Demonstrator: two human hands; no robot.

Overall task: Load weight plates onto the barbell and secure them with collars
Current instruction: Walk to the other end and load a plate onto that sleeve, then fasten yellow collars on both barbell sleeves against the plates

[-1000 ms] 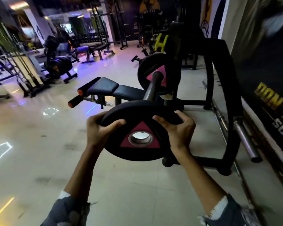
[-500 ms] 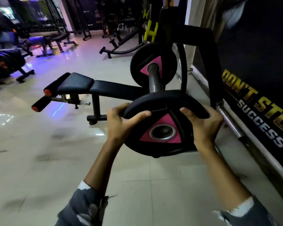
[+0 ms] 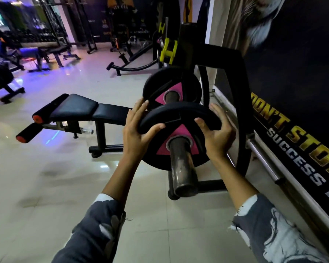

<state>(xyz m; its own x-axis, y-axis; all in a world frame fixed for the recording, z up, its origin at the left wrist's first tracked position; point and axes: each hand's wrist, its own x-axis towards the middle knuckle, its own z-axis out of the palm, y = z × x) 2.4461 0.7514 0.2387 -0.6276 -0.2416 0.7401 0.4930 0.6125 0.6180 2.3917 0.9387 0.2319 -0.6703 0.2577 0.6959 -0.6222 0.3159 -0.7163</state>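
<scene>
A black weight plate [image 3: 177,118] with a pink triangle around its hole sits threaded on the barbell sleeve [image 3: 181,168], whose dark metal end sticks out toward me. My left hand [image 3: 139,130] grips the plate's left rim, thumb on its face. My right hand [image 3: 217,131] holds the right rim the same way. A second black plate [image 3: 160,82] with a pink triangle sits farther along the same sleeve, against the black rack [image 3: 237,76]. No collar is in sight.
A black padded bench [image 3: 80,109] with orange-tipped rollers stands to the left. The rack's foot [image 3: 209,185] lies under the sleeve. A metal rail [image 3: 262,158] runs along the dark poster wall on the right. More gym machines stand at the back left.
I have moved closer and the plate, held free in front of the sleeve a second ago, has slid onto the sleeve. Both hands stay on its rim.
</scene>
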